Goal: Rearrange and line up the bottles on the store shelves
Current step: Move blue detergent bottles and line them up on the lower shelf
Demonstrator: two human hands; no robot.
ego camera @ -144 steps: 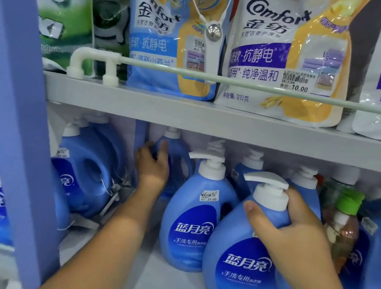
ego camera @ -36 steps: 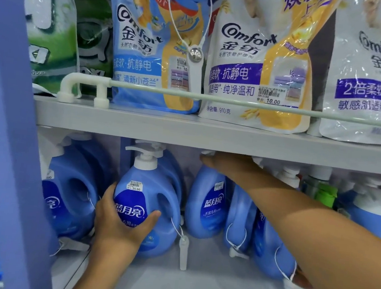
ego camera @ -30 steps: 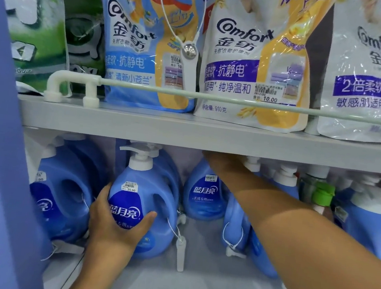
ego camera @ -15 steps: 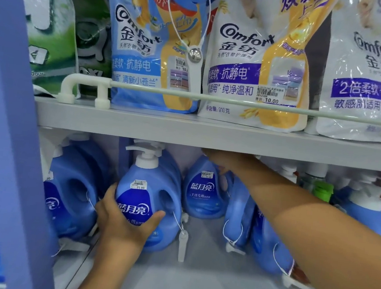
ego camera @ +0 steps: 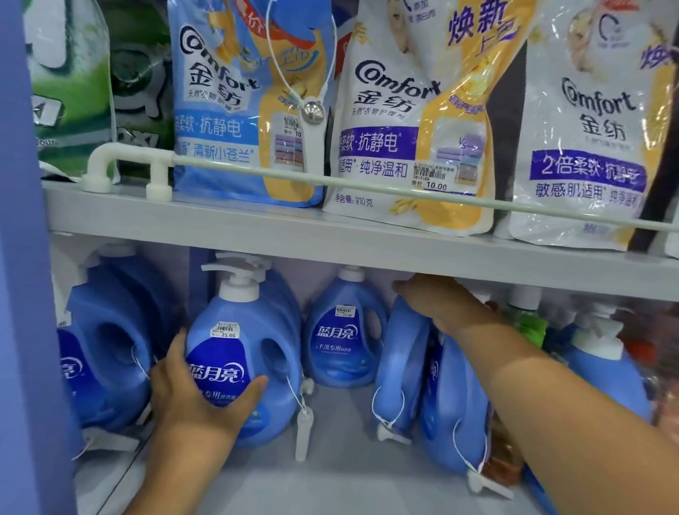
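- On the lower grey shelf (ego camera: 343,503), left hand (ego camera: 196,400) fingers curl round a blue plastic pump bottle (ego camera: 242,356).
- Right hand (ego camera: 434,300) grips a side-turned blue bottle's (ego camera: 399,366) top, farther back.
- Softener pouches (ego camera: 418,109) stand above.

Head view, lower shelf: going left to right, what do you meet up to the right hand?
Handled blue jug → left hand on the pump bottle → blue bottle set further back → sideways blue bottle under the right hand.
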